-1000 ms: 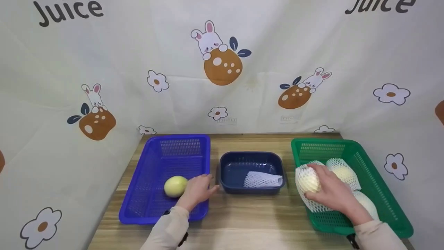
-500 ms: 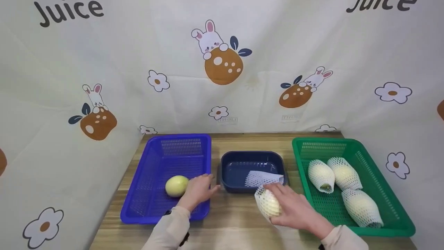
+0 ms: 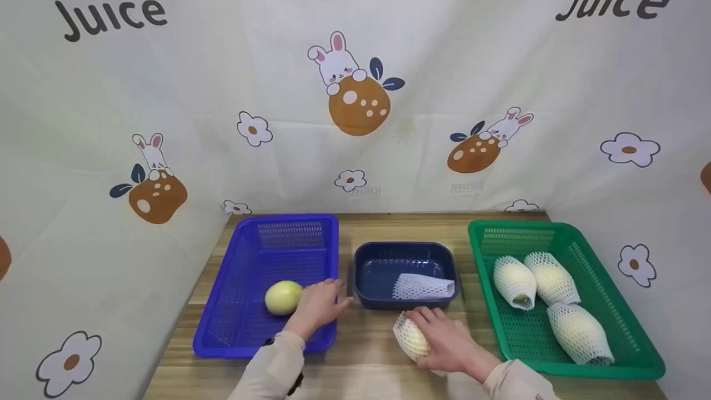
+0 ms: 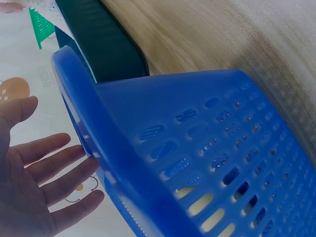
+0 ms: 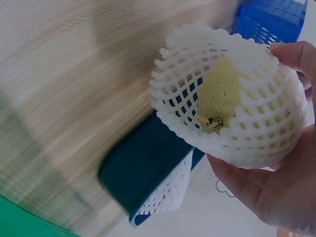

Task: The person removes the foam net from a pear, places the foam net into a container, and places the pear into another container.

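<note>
My right hand [image 3: 451, 341] grips a pale yellow melon [image 3: 412, 339] in a white foam net, above the table in front of the dark blue tub. In the right wrist view, the open end of the foam net [image 5: 173, 86] shows the melon's speckled skin and dry stem. Fingers and thumb curve round its sides. My left hand [image 3: 319, 305] lies over the right rim of the blue basket [image 3: 203, 328], its fingers spread and holding nothing in the left wrist view. Just left of it, a bare yellow-green melon [image 3: 282, 298] sits in that basket, partly hidden by the hand.
Between the baskets stands the dark blue tub [image 3: 372, 278], with one loose foam net [image 3: 423, 286] in it. On the right, a green basket [image 3: 633, 333] holds three netted melons [image 3: 577, 330]. A printed cloth [image 3: 278, 166] hangs behind the table [image 3: 361, 361].
My right hand has lifted a netted melon out of the green basket and carried it left to the table's middle, lower in view. The left hand has stayed in place.
</note>
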`<act>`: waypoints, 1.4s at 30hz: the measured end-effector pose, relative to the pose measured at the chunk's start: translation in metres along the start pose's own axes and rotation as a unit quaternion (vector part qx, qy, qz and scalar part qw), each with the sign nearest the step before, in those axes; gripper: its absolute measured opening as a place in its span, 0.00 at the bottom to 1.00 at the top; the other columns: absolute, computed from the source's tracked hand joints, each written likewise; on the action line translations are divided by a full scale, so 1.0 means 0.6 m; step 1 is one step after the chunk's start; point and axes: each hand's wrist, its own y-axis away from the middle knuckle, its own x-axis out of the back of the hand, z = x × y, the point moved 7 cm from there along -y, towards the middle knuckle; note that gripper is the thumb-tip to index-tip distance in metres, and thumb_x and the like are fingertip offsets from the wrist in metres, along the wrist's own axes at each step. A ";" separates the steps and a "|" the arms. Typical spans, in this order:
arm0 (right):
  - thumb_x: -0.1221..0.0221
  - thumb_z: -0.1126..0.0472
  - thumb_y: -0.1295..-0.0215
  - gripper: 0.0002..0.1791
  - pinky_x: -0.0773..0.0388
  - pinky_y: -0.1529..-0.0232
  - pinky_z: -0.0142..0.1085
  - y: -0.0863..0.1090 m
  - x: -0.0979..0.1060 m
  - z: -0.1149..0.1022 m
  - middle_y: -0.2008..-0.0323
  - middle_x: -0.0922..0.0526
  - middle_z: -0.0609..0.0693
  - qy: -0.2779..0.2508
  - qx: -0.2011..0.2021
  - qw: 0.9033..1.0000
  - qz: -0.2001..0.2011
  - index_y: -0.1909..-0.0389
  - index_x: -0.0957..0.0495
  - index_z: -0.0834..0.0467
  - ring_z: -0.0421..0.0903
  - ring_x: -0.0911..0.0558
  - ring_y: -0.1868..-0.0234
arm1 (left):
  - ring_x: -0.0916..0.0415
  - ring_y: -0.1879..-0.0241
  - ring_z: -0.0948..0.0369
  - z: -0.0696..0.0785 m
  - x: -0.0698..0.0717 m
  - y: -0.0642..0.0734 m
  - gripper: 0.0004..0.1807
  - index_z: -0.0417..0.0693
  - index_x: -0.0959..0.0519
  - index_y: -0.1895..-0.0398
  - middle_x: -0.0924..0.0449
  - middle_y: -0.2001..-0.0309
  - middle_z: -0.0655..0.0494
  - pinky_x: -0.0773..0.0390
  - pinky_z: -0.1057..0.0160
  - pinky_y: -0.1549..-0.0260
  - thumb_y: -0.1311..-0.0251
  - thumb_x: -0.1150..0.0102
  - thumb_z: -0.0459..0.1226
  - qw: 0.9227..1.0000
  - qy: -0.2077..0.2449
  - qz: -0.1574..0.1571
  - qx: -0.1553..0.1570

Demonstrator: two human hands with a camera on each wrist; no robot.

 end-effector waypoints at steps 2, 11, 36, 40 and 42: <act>0.36 0.48 0.73 0.43 0.37 0.85 0.35 -0.003 -0.007 -0.001 0.55 0.32 0.45 0.003 0.001 1.000 -0.005 0.46 0.35 0.52 0.48 0.31 0.59 | 0.25 0.74 0.50 0.000 0.000 0.000 0.18 0.41 0.23 0.65 0.24 0.73 0.50 0.27 0.52 0.77 0.50 0.42 0.47 1.000 -0.001 0.003 0.000; 0.35 0.50 0.75 0.43 0.36 0.84 0.36 -0.015 -0.032 -0.002 0.56 0.32 0.48 0.006 0.009 1.000 -0.008 0.48 0.34 0.53 0.49 0.32 0.60 | 0.25 0.74 0.50 0.001 -0.002 0.000 0.18 0.41 0.23 0.65 0.24 0.72 0.50 0.27 0.53 0.77 0.50 0.42 0.47 1.000 -0.008 0.004 -0.003; 0.33 0.51 0.76 0.44 0.33 0.84 0.39 -0.026 -0.073 0.011 0.56 0.32 0.50 0.042 0.004 0.999 -0.018 0.47 0.33 0.55 0.51 0.31 0.61 | 0.25 0.74 0.50 -0.002 -0.002 0.002 0.18 0.41 0.23 0.67 0.25 0.73 0.51 0.28 0.53 0.78 0.50 0.43 0.48 1.000 -0.006 0.004 -0.001; 0.33 0.51 0.76 0.44 0.32 0.84 0.40 -0.026 -0.079 0.014 0.56 0.31 0.50 0.046 0.003 0.999 -0.022 0.47 0.33 0.55 0.52 0.31 0.60 | 0.25 0.74 0.50 -0.002 -0.001 0.002 0.18 0.41 0.23 0.66 0.24 0.72 0.50 0.27 0.53 0.77 0.50 0.43 0.48 1.000 -0.003 0.005 0.000; 0.33 0.51 0.76 0.44 0.33 0.84 0.40 -0.026 -0.080 0.014 0.56 0.31 0.50 0.048 0.003 0.999 -0.020 0.47 0.33 0.55 0.52 0.31 0.60 | 0.25 0.74 0.50 -0.002 -0.001 0.002 0.18 0.41 0.23 0.66 0.24 0.73 0.50 0.27 0.53 0.77 0.50 0.43 0.48 1.000 -0.003 0.005 -0.001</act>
